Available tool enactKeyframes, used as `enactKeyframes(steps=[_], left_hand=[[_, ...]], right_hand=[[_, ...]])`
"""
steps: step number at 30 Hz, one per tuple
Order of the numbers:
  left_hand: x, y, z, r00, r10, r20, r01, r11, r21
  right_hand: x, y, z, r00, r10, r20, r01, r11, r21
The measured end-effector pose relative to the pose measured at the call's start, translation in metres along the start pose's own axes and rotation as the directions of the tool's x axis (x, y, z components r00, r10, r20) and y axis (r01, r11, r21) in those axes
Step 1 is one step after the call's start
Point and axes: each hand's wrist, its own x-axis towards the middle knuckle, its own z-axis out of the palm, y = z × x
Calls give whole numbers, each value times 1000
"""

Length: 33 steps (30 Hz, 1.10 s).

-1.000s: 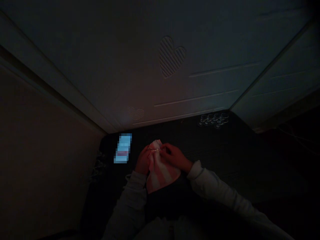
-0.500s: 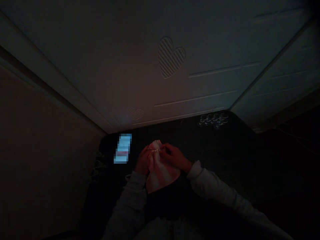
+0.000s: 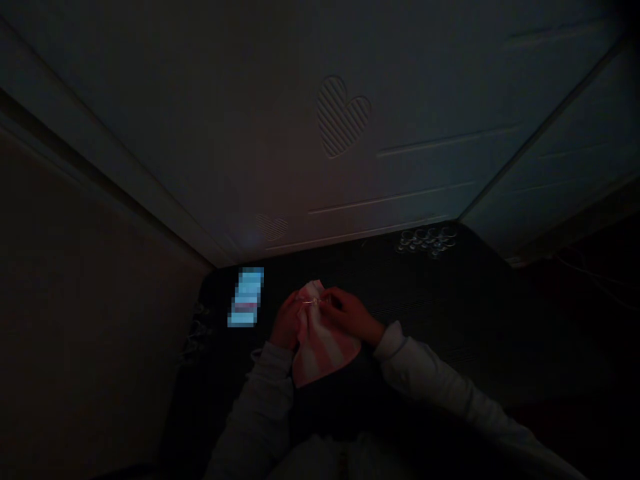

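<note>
A red-and-white striped cloth (image 3: pixel 326 347) lies over my lap, its upper end gathered between my hands. Across it, near the top, sits a small clear, shiny piece (image 3: pixel 315 302) that catches the light; its exact kind is too dark to make out. At its left end, my left hand (image 3: pixel 286 321) has its fingers closed, partly hidden by the cloth. From the other side, my right hand (image 3: pixel 353 313) pinches the piece's right end with thumb and curled fingers, against the cloth.
A lit phone (image 3: pixel 246 297), its screen blurred, lies left of my hands on the dark tabletop (image 3: pixel 425 300). Several clear ringed pieces (image 3: pixel 427 240) are grouped at the back right. More clear pieces (image 3: pixel 197 333) sit along the left edge. A pale panel with hearts (image 3: pixel 343 117) rises behind.
Both hands and the cloth stay almost in place. The small clear piece between the fingers shifts very slightly, and its glint changes.
</note>
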Motion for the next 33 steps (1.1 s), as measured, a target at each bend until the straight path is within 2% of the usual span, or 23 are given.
enactKeyframes(steps=[5, 10, 19, 28, 33], left_hand=[[-2, 3, 4, 1000, -1, -30, 2, 1000, 27], [-1, 3, 2, 1000, 22, 2, -22, 999, 37], [-3, 3, 4, 1000, 12, -24, -11, 1000, 23], [-3, 6, 5, 1000, -7, -5, 7, 1000, 11], [-1, 5, 2, 999, 16, 50, -17, 1000, 7]], right_hand=[[0, -1, 0, 1000, -15, -10, 14, 1000, -24], [0, -1, -1, 1000, 12, 17, -12, 1000, 22], [-1, -1, -1, 1000, 10, 5, -10, 1000, 25], [-1, 1, -2, 1000, -2, -9, 2, 997, 74], [-1, 3, -1, 1000, 24, 14, -25, 997, 75]])
